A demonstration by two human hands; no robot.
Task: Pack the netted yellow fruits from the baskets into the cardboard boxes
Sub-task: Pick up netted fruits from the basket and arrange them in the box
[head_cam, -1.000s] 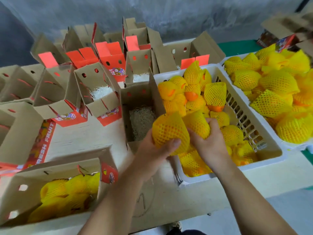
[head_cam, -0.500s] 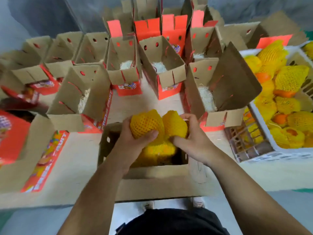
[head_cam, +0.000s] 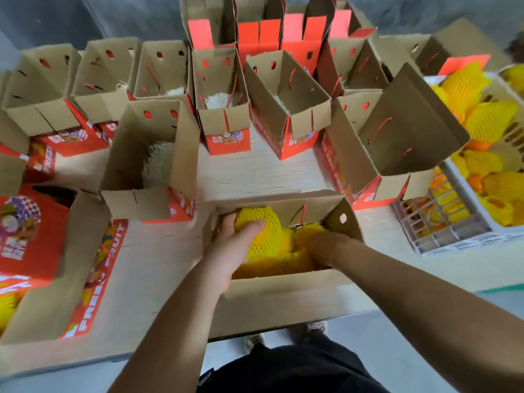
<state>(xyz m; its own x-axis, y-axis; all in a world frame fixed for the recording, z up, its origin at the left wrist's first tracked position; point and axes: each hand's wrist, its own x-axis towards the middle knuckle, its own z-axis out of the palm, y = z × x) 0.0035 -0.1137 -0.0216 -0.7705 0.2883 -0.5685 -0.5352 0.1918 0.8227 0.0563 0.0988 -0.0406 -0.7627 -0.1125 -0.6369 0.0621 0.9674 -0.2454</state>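
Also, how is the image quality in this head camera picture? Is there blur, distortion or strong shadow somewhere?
Head view: wide-angle distortion leans the cardboard boxes outward at the edges; motion blur softens the tabletop and the near box rim; light is soft and even, without glare; the right hand sits in shadow inside that box, so its grip is unclear; the left hand with its netted fruit is fairly sharp.

Both forearms reach up from the bottom of the frame to its centre. The left hand (head_cam: 231, 245) has its fingers curled; the right hand (head_cam: 321, 246) points downward, fingers hidden.
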